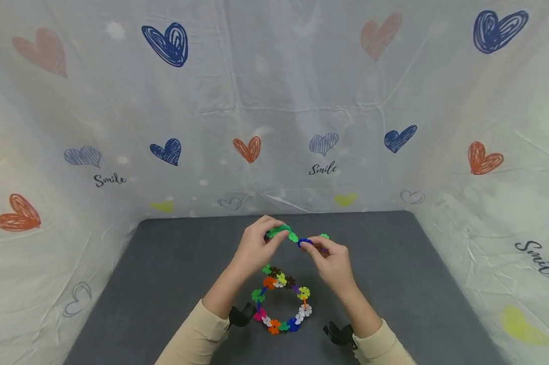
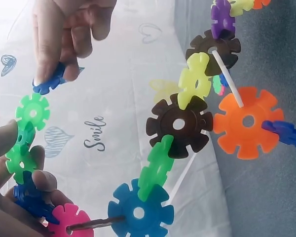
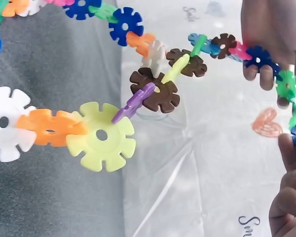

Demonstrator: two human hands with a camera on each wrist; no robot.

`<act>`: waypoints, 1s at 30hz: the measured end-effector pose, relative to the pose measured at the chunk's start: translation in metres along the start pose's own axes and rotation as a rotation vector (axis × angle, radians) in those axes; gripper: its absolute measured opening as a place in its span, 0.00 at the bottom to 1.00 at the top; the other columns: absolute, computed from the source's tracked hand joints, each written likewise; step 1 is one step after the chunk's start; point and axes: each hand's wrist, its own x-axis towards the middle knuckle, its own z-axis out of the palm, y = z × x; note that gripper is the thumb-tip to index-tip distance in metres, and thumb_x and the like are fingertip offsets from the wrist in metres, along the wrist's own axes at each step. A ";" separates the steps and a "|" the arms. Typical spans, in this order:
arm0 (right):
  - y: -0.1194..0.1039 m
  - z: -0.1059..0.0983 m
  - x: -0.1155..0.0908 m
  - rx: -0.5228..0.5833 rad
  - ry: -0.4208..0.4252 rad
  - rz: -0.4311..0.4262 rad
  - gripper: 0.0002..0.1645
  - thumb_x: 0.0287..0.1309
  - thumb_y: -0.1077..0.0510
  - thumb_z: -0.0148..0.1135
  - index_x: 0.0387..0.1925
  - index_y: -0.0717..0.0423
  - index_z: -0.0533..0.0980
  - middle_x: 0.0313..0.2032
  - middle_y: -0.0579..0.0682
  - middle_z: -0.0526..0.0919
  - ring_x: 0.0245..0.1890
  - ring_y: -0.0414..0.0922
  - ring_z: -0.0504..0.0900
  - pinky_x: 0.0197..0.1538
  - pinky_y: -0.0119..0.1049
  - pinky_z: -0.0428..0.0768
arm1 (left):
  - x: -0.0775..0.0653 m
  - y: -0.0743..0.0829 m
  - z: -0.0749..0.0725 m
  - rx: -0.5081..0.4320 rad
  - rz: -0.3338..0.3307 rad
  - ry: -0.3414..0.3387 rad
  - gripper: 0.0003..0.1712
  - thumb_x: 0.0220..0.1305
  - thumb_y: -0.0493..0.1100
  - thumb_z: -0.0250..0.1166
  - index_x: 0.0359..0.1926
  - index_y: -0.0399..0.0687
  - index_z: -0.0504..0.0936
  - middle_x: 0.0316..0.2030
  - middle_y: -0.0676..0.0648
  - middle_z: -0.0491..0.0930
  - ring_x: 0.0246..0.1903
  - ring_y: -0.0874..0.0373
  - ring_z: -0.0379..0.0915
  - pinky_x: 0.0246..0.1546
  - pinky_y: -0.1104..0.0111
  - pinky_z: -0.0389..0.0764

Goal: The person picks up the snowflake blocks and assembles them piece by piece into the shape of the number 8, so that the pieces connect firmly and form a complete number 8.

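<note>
My left hand (image 1: 256, 246) holds a strand of linked, notched plastic discs, its fingers and thumb around green and dark blue ones. A light green disc (image 2: 39, 103) sticks out at the strand's end. Facing it, my right hand (image 1: 334, 259) pinches a blue disc (image 2: 49, 86) between thumb and fingers, the blue edge right at the green disc. From the left hand the strand runs through a pink disc (image 2: 71, 215), a teal disc (image 2: 150, 219) and a dark brown disc (image 2: 160, 131). It leads toward a multicoloured loop of discs (image 1: 274, 327) lower down.
A green disc (image 1: 324, 236) shows behind the right hand's fingers. Dark grey cloth covers the table (image 1: 187, 284). A white curtain (image 1: 279, 76) printed with hearts hangs behind and at both sides. Black straps with cameras (image 1: 338, 333) sit at the wrists.
</note>
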 end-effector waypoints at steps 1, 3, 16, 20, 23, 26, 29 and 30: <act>-0.005 0.001 0.001 -0.003 0.005 0.001 0.05 0.59 0.70 0.67 0.35 0.59 0.85 0.30 0.53 0.88 0.29 0.36 0.84 0.33 0.28 0.82 | 0.000 0.000 0.000 -0.010 -0.006 -0.008 0.11 0.72 0.49 0.64 0.48 0.51 0.86 0.42 0.55 0.80 0.27 0.63 0.71 0.30 0.70 0.77; -0.015 0.001 0.002 -0.007 0.007 0.011 0.05 0.60 0.71 0.67 0.34 0.62 0.85 0.29 0.55 0.88 0.28 0.35 0.83 0.32 0.28 0.81 | 0.000 0.000 -0.001 -0.029 -0.015 -0.016 0.11 0.71 0.49 0.64 0.48 0.51 0.86 0.41 0.55 0.80 0.27 0.62 0.71 0.30 0.70 0.77; -0.032 0.000 0.002 0.057 -0.011 0.027 0.07 0.64 0.73 0.61 0.38 0.71 0.84 0.30 0.65 0.87 0.19 0.45 0.76 0.25 0.26 0.74 | 0.000 -0.002 -0.001 -0.084 -0.014 -0.007 0.10 0.70 0.48 0.66 0.46 0.50 0.87 0.41 0.54 0.80 0.28 0.61 0.72 0.29 0.70 0.77; -0.034 -0.002 0.002 0.037 -0.006 -0.029 0.07 0.63 0.75 0.60 0.35 0.71 0.84 0.24 0.60 0.85 0.14 0.37 0.66 0.19 0.28 0.68 | 0.000 0.000 0.000 -0.084 -0.001 -0.029 0.09 0.70 0.48 0.66 0.45 0.50 0.87 0.42 0.54 0.80 0.29 0.61 0.72 0.30 0.70 0.78; -0.034 -0.003 0.002 0.013 0.002 -0.097 0.07 0.60 0.78 0.61 0.33 0.71 0.84 0.21 0.56 0.83 0.14 0.35 0.65 0.17 0.27 0.67 | 0.001 0.003 0.000 -0.106 -0.003 -0.052 0.09 0.70 0.48 0.65 0.45 0.51 0.87 0.43 0.55 0.80 0.31 0.61 0.73 0.32 0.69 0.78; -0.023 -0.002 0.002 0.001 0.020 -0.146 0.08 0.58 0.79 0.62 0.33 0.72 0.84 0.21 0.57 0.84 0.13 0.36 0.65 0.17 0.25 0.66 | 0.001 0.006 0.000 -0.130 -0.021 -0.061 0.08 0.70 0.48 0.65 0.44 0.53 0.87 0.44 0.56 0.80 0.31 0.61 0.73 0.32 0.68 0.78; -0.010 0.000 0.002 0.011 0.048 -0.160 0.08 0.57 0.80 0.62 0.33 0.72 0.85 0.22 0.60 0.85 0.12 0.38 0.67 0.16 0.25 0.66 | 0.001 0.009 0.001 -0.128 -0.026 -0.068 0.08 0.70 0.48 0.65 0.44 0.53 0.87 0.45 0.56 0.81 0.31 0.61 0.73 0.32 0.69 0.78; -0.005 0.001 0.002 0.018 0.059 -0.154 0.08 0.58 0.79 0.62 0.34 0.72 0.85 0.23 0.60 0.86 0.13 0.39 0.69 0.16 0.25 0.67 | 0.002 0.009 0.002 -0.119 -0.026 -0.070 0.08 0.70 0.48 0.65 0.44 0.53 0.86 0.45 0.56 0.81 0.31 0.61 0.73 0.32 0.69 0.78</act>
